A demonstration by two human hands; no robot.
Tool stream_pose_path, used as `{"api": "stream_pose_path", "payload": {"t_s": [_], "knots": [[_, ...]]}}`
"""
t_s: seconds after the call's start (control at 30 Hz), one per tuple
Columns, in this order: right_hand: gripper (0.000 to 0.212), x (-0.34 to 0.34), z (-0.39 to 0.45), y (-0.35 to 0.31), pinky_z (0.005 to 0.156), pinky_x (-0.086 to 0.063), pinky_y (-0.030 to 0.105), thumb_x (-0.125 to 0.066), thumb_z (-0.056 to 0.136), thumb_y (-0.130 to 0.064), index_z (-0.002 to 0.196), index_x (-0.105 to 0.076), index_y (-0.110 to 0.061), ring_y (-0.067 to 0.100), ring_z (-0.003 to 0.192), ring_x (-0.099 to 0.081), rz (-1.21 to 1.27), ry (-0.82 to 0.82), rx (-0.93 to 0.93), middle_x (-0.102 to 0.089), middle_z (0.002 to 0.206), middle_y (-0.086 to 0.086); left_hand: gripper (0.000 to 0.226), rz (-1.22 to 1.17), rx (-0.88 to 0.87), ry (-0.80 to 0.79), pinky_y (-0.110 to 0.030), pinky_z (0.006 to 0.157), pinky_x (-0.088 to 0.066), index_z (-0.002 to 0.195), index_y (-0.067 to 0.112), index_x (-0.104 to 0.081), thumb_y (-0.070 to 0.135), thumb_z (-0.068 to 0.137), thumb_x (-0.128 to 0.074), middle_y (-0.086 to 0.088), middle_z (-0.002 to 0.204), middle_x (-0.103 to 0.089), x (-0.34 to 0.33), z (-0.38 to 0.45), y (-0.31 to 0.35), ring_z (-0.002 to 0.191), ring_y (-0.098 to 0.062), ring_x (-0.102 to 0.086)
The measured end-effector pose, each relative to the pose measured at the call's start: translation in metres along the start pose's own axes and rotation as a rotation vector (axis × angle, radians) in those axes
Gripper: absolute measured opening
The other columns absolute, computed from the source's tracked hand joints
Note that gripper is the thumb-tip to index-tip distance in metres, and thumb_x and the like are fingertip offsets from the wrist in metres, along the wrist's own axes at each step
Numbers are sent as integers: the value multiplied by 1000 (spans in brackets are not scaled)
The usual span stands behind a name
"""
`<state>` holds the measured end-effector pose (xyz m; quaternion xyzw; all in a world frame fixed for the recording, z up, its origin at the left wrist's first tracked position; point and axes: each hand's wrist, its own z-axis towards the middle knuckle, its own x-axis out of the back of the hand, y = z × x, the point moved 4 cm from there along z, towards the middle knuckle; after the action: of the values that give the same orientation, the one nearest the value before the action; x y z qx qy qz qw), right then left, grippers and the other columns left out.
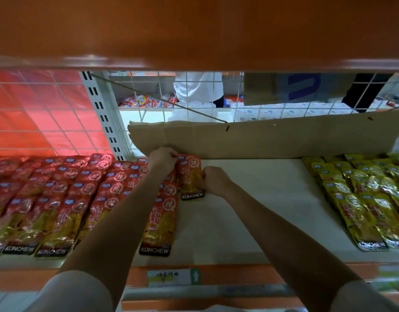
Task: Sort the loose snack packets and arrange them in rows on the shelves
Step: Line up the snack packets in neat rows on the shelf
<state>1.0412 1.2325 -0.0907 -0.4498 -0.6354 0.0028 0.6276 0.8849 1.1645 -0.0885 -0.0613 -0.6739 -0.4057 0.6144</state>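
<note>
A red snack packet [190,176] marked KONCHEW lies at the back of the white shelf [257,199], against the cardboard strip. My left hand [163,159] pinches its top left corner. My right hand [213,180] grips its right edge near the bottom. Several rows of overlapping red packets [63,194] fill the left part of the shelf, the nearest row [159,221] lying just left of the held packet. Rows of yellow packets [369,199] cover the right end.
A cardboard strip [261,138] stands along the back of the shelf before a white wire grid [205,97]. An orange shelf [194,30] hangs low overhead. A person in white [198,86] stands behind the grid. A price label [173,276] sits on the front rail.
</note>
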Motion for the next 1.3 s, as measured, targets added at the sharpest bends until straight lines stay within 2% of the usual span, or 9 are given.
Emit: {"api": "stream_pose_path", "payload": {"t_s": [0.1,0.2,0.3,0.43,0.57,0.73,0.83,0.93,1.3], "knots": [[31,-4,2,-6,66,-34,26,-56,93,-31,104,-61,-2,29,102,-58,-46,-20,12,-62,110,17,22,-37,9,13,-33,94,-44,111,21,-69,24,93,-56,0,120,-64,-2,2,-3,109,-20,-57],[34,-8,6,-4,69,-33,27,-56,93,-35,69,-44,-14,25,88,-53,-97,-29,-17,-54,82,9,22,-59,14,20,-33,93,-44,110,21,-70,23,93,-57,0,119,-65,-4,3,-5,108,-19,-58],[43,-10,6,-3,68,-34,28,-55,93,-36,62,-30,-19,23,84,-49,-158,-21,-35,-45,74,1,22,-42,17,21,-33,93,-45,111,21,-70,24,93,-56,0,119,-66,-4,2,-4,107,-20,-58],[25,-7,4,-6,64,-37,27,-51,95,-30,88,-57,-7,23,87,-54,-321,-8,0,-55,94,10,23,51,7,36,-38,96,-45,111,23,-69,26,94,-54,0,118,-65,-3,1,-1,110,-22,-56],[28,-2,2,-8,72,-40,28,-49,95,-24,112,-60,-5,26,102,-59,-397,-7,30,-61,111,12,24,114,-15,36,-40,95,-44,111,20,-68,30,94,-53,-3,114,-66,-1,-3,5,106,-23,-57],[30,20,-1,-6,62,-36,27,-45,98,-26,71,-51,-13,21,79,-52,-414,64,80,-47,70,-1,31,143,-57,-16,-36,89,-44,118,14,-62,31,95,-51,-8,114,-64,6,-12,12,105,-25,-58],[20,33,-2,-18,66,-36,29,-47,97,-28,92,-54,-9,26,97,-56,-382,109,200,-59,98,8,34,158,-78,-17,-41,93,-46,122,15,-59,35,95,-49,-9,119,-63,19,-25,10,109,-28,-57],[34,28,1,-50,89,-39,34,-48,97,-24,124,-49,-2,30,122,-45,-348,64,359,-45,134,17,39,331,-28,-17,-45,97,-45,124,11,-53,36,95,-47,-13,122,-59,35,-44,0,114,-32,-54],[46,-88,4,-217,103,-38,41,-53,91,-24,131,-41,-5,33,129,-36,-523,-64,780,-40,137,15,60,416,347,-10,-47,108,-31,139,18,-39,53,90,-47,-10,145,-38,139,-126,-163,133,-33,-33]]}}
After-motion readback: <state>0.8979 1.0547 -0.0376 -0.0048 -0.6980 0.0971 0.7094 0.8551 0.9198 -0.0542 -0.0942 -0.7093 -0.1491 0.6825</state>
